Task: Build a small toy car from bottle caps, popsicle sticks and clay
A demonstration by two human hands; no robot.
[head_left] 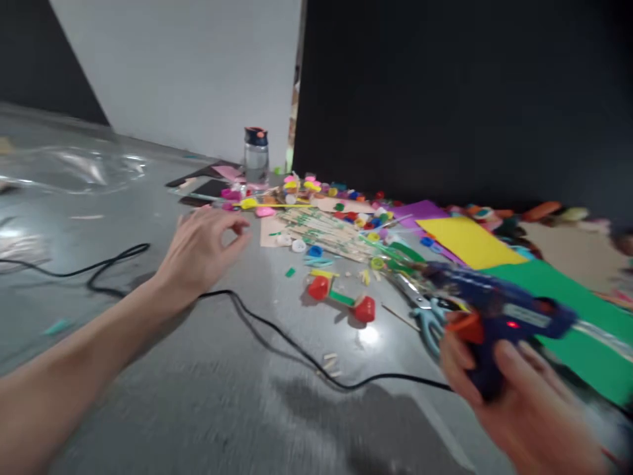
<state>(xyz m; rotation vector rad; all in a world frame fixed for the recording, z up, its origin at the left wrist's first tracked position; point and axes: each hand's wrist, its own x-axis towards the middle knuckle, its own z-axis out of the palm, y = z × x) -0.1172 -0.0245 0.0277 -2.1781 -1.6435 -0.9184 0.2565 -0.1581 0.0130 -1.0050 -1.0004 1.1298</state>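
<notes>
Got the blue glue gun (499, 316) gripped in my right hand (524, 396), low right, red light on, black cord (277, 333) trailing across the grey floor (198, 396). My left hand (200, 254) hovers over the floor empty, fingers loosely curled, just short of the bottle caps (341, 198) and wooden sticks (326, 231). Scissors (420, 307) lie just beside the gun.

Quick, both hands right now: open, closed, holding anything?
Left hand: empty, fingers loosely curled, reaching over the table.
Right hand: closed on the blue glue gun.
</notes>
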